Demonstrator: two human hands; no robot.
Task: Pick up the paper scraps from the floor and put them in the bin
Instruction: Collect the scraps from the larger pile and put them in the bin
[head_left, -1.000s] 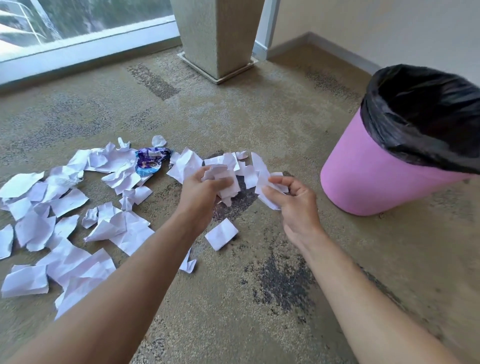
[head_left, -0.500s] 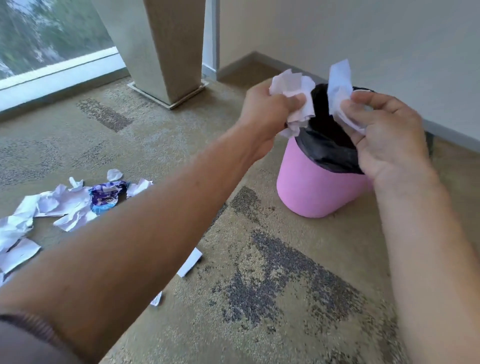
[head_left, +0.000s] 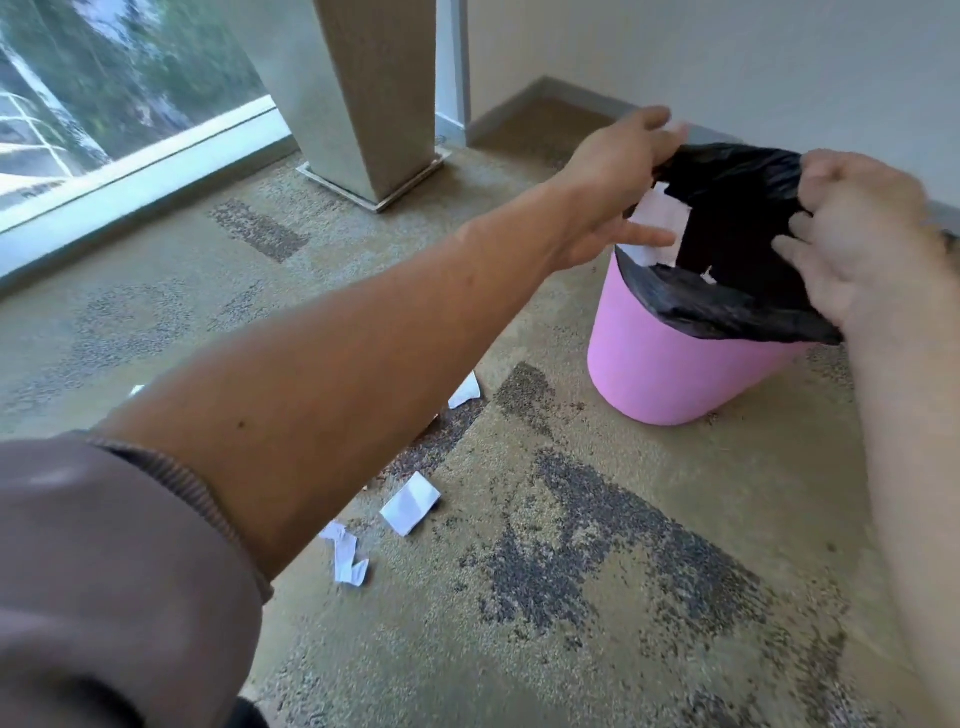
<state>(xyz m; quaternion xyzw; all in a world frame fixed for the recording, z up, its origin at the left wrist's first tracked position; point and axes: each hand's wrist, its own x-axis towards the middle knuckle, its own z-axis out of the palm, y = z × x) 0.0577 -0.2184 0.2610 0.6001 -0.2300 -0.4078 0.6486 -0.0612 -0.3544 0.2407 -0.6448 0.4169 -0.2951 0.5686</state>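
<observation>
A pink bin (head_left: 670, 371) lined with a black bag stands on the carpet at the right. My left hand (head_left: 610, 192) hovers over its left rim with fingers spread and holds nothing. My right hand (head_left: 857, 234) hovers over its right rim, fingers apart and empty too. White paper scraps (head_left: 657, 223) are falling into the mouth of the bin between my hands. On the carpet lie three more scraps: one near the bin (head_left: 464, 391), a folded one (head_left: 410, 503) and a crumpled one (head_left: 345, 558).
A square concrete pillar (head_left: 374, 104) stands behind on the left of the bin, beside a low window (head_left: 104, 104). A pale wall with a grey skirting (head_left: 587, 98) runs just behind the bin. My left arm hides the carpet to the left.
Both hands have opened over the bin and let go of their scraps, which now drop inside. A second ago they were gathering scraps from the pile on the floor.
</observation>
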